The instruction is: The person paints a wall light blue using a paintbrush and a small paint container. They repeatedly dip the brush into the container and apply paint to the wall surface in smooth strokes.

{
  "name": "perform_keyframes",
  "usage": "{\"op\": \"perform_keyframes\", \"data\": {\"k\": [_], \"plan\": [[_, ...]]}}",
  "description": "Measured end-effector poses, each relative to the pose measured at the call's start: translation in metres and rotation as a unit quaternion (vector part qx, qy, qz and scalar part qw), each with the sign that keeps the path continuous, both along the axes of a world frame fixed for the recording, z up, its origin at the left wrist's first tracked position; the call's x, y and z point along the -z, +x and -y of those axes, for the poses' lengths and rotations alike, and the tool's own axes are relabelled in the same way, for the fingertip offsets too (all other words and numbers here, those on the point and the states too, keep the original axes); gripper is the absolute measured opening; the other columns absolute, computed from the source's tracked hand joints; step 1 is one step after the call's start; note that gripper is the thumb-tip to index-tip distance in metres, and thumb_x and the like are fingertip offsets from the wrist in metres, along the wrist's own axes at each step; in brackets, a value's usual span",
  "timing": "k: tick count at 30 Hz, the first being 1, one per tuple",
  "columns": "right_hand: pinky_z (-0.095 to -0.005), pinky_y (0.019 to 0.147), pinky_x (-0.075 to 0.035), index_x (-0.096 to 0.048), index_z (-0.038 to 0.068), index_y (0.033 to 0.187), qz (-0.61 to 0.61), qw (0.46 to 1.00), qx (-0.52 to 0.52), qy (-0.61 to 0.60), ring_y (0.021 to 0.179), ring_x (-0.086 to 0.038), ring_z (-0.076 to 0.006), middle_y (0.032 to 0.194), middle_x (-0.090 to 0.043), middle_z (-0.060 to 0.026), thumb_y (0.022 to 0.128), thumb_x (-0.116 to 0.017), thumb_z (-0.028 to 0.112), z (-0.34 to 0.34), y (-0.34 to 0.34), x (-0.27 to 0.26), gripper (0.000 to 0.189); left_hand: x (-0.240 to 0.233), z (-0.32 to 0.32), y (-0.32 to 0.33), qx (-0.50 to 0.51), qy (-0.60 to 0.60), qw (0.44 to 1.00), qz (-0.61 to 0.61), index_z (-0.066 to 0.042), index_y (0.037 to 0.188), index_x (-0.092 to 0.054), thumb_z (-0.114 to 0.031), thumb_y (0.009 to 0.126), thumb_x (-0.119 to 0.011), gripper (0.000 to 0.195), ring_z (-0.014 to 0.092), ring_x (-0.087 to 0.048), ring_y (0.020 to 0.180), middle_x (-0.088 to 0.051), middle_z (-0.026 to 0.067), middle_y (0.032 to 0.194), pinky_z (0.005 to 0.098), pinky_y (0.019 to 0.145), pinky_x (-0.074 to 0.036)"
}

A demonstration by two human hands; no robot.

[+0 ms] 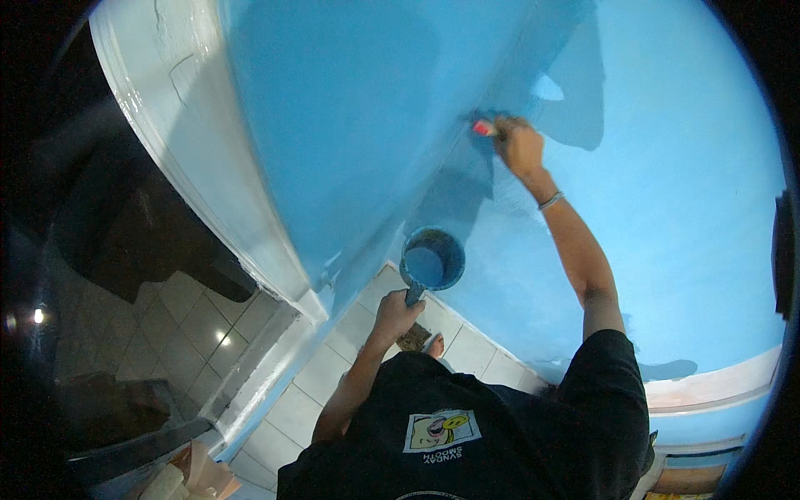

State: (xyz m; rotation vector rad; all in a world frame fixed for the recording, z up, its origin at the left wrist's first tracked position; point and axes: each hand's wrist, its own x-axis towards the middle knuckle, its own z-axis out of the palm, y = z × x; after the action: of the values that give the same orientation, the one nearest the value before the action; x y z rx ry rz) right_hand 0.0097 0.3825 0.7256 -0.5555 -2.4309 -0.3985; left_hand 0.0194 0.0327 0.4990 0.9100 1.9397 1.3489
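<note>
My left hand grips the handle of a plastic dipper, held upright with blue paint inside. Above and to the right, my right hand is closed on a paintbrush whose red part shows beyond the fingers. The brush is at the corner where two blue walls meet; its bristles are blurred and hard to make out. Darker patches and shadows lie around that corner on the blue wall. A bracelet circles my right wrist.
A white door frame curves along the left, beside a dark opening with a tiled floor beyond. Below me are light floor tiles, a bare foot and a brown cloth-like thing. Crumpled paper-like material lies at the bottom left.
</note>
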Motion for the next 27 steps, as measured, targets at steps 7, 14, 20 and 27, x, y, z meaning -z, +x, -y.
{"op": "perform_keyframes", "data": {"k": [7,14,20,27], "plan": [[-0.042,0.072,-0.05,-0.072,0.018,0.103,0.045,0.98,-0.111,0.161,0.087,-0.062,-0.0314,0.091,-0.063,-0.0084,0.073,-0.068,0.009,0.008,0.009,0.004,0.032,-0.015,-0.007,0.0,0.014,-0.025,1.0,0.0,0.004,0.081,-0.065,-0.031,0.079,-0.069,0.035,0.043,-0.066,0.079,-0.065,0.0265,0.078,0.0477,0.07,-0.049],[-0.046,0.073,-0.052,-0.069,0.013,0.104,-0.037,0.997,0.007,-0.074,0.085,-0.063,-0.0371,0.09,-0.066,-0.0161,0.078,-0.07,0.016,0.0,0.016,-0.045,0.026,-0.02,-0.005,0.001,0.041,-0.013,0.999,0.023,0.004,0.083,-0.066,-0.03,0.08,-0.068,0.034,0.042,-0.066,0.079,-0.066,0.0253,0.077,0.0478,0.071,-0.049],[-0.0485,0.069,-0.052,-0.066,0.017,0.112,-0.203,0.939,-0.038,0.276,0.083,-0.065,-0.036,0.087,-0.067,-0.0171,0.082,-0.07,0.03,0.007,0.011,-0.325,0.033,-0.008,-0.006,0.008,-0.005,0.094,0.994,0.06,0.003,0.079,-0.065,-0.032,0.078,-0.069,0.036,0.041,-0.066,0.074,-0.065,0.0232,0.072,0.0459,0.067,-0.049],[-0.0453,0.073,-0.052,-0.067,0.012,0.107,-0.071,0.931,0.025,0.357,0.086,-0.064,-0.0348,0.098,-0.067,-0.0137,0.082,-0.063,0.012,0.038,0.02,-0.406,0.025,-0.022,0.01,0.015,0.014,0.085,0.996,0.012,0.003,0.078,-0.064,-0.032,0.078,-0.068,0.036,0.039,-0.065,0.069,-0.063,0.0219,0.068,0.0461,0.064,-0.047]]}}
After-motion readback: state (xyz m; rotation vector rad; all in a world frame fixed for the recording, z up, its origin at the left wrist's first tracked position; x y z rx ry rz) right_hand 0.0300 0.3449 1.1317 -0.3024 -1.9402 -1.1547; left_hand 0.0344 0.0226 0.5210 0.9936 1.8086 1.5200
